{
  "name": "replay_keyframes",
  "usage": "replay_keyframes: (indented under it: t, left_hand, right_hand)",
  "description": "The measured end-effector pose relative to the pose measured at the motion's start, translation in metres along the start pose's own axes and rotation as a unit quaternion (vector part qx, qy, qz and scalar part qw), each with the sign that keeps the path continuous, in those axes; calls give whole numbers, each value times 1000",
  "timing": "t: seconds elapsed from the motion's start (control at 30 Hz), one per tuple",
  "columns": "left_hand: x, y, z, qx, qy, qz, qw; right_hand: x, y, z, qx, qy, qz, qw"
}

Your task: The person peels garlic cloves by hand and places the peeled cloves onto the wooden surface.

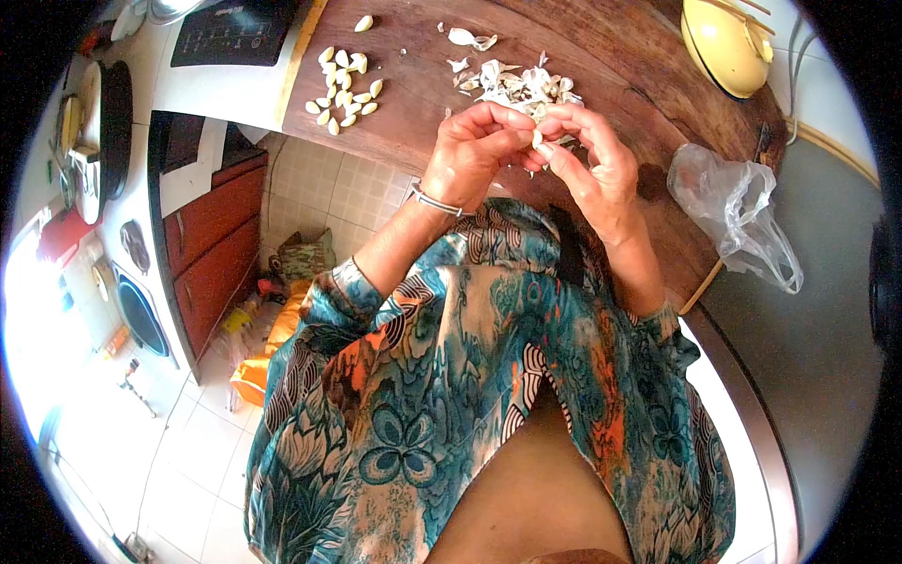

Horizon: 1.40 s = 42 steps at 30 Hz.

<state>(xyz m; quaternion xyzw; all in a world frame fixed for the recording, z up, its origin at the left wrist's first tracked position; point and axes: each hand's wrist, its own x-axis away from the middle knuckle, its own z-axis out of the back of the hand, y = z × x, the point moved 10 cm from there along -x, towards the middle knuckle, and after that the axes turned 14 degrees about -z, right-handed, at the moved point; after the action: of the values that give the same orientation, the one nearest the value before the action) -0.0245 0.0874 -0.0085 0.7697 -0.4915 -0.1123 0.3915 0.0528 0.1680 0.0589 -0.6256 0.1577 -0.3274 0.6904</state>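
Observation:
Both hands meet over the near edge of the dark wooden table [413, 89]. A small pale garlic clove [536, 138] is pinched between them. My left hand [477, 155], with a bracelet at the wrist, has its thumb and fingers closed on the clove's left side. From the right, my right hand [594, 169] pinches the same clove with thumb and index finger. Just beyond the fingertips lies a heap of papery garlic skins [521, 85]. Several peeled cloves [344, 85] are spread on the table to the left, with one clove [364, 23] apart from them.
A yellow bowl [723, 47] stands at the back right, near a crumpled clear plastic bag [728, 202]. A black cooktop [230, 36] is at the upper left, above red drawers [216, 235]. An orange bag [268, 352] lies on the tiled floor.

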Motion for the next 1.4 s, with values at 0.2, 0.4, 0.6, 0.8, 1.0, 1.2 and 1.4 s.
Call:
replay_keyframes:
  t: [0.2, 0.4, 0.6, 0.8, 1.0, 1.2, 1.4]
  left_hand:
    - [1, 1, 2, 4, 25, 28, 999]
    - [2, -1, 0, 14, 20, 43, 999]
    - [0, 0, 5, -30, 27, 16, 999]
    - [1, 1, 9, -104, 0, 14, 994]
    - [4, -1, 7, -71, 11, 43, 996]
    - [3, -4, 11, -94, -2, 31, 995]
    - [4, -3, 9, -34, 8, 32, 999]
  right_hand:
    - [-1, 2, -2, 19, -19, -16, 1000]
    - [-2, -3, -2, 20, -26, -25, 999]
    - [-3, 2, -5, 68, -20, -6, 997]
    - [-6, 13, -8, 42, -56, -41, 997]
    - [-6, 14, -8, -7, -73, -62, 995]
    - [-7, 10, -12, 78, -73, -39, 994]
    - [-8, 9, -8, 12, -57, -60, 996]
